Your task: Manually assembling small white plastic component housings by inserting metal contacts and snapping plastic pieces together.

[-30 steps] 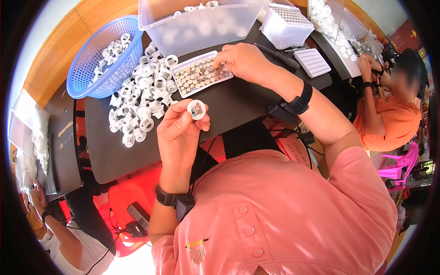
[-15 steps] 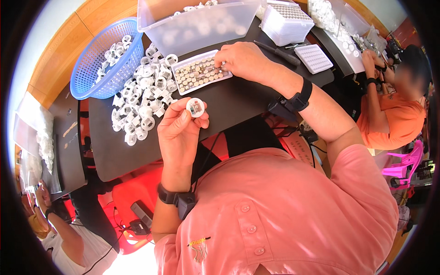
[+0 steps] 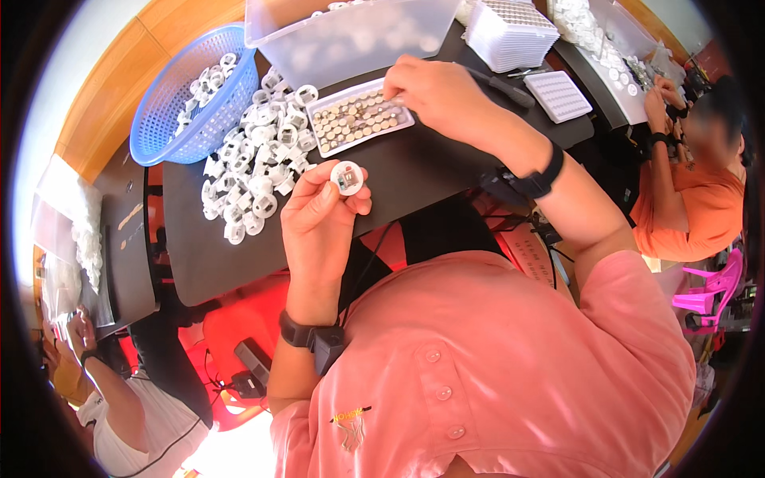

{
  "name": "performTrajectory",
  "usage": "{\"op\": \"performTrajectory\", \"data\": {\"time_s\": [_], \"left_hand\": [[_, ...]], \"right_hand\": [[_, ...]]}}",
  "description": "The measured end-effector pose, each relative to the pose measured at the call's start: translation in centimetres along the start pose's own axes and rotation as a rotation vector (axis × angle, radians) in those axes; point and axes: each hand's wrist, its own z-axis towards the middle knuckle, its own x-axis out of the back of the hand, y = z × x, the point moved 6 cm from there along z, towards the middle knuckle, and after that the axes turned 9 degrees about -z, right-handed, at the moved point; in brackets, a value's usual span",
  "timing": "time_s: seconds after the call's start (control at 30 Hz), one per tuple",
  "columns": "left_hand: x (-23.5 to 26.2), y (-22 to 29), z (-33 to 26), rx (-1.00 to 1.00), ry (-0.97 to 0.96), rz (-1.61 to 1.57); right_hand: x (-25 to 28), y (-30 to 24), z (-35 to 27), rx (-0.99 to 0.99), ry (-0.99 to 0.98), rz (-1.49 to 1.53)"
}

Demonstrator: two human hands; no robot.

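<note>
**Left hand pinches a round white part; right hand reaches into the tray of discs**

The left hand (image 3: 319,227) is raised above the near edge of the dark table (image 3: 239,255), its thumb and fingertips closed around a small round white part (image 3: 347,178). The part faces up, showing a white ring with a darker, metallic-looking centre; finer detail is too small to tell.

At about 1 o'clock from that part, the right hand (image 3: 434,92) rests with fingers curled down onto the right end of a shallow white tray (image 3: 360,121) filled with rows of small round tan discs. Whether the fingertips pinch a disc cannot be told, as the hand hides them.

At 9 to 10 o'clock from the held part lies a loose heap of white ring pieces (image 3: 251,171) on the table. Beyond it, at 10 o'clock, stands a blue basket (image 3: 179,107) holding more of them. A clear plastic bin (image 3: 351,40) sits at 12 o'clock, behind the tray.
</note>
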Motion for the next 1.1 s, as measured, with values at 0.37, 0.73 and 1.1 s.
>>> {"op": "performTrajectory", "data": {"time_s": [0.37, 0.73, 1.1], "left_hand": [[0.2, -0.1, 0.2, 0.011, 0.062, -0.069], [0.7, 0.5, 0.3, -0.05, 0.099, -0.142], [0.2, 0.3, 0.4, -0.039, 0.044, -0.132]], "right_hand": [[-1.6, -13.5, -5.4, 0.197, -0.261, 0.724], [-2.1, -14.8, -6.4, 0.3, 0.063, 0.484], [-1.8, -14.7, -6.9, 0.303, 0.122, 0.406]]}}
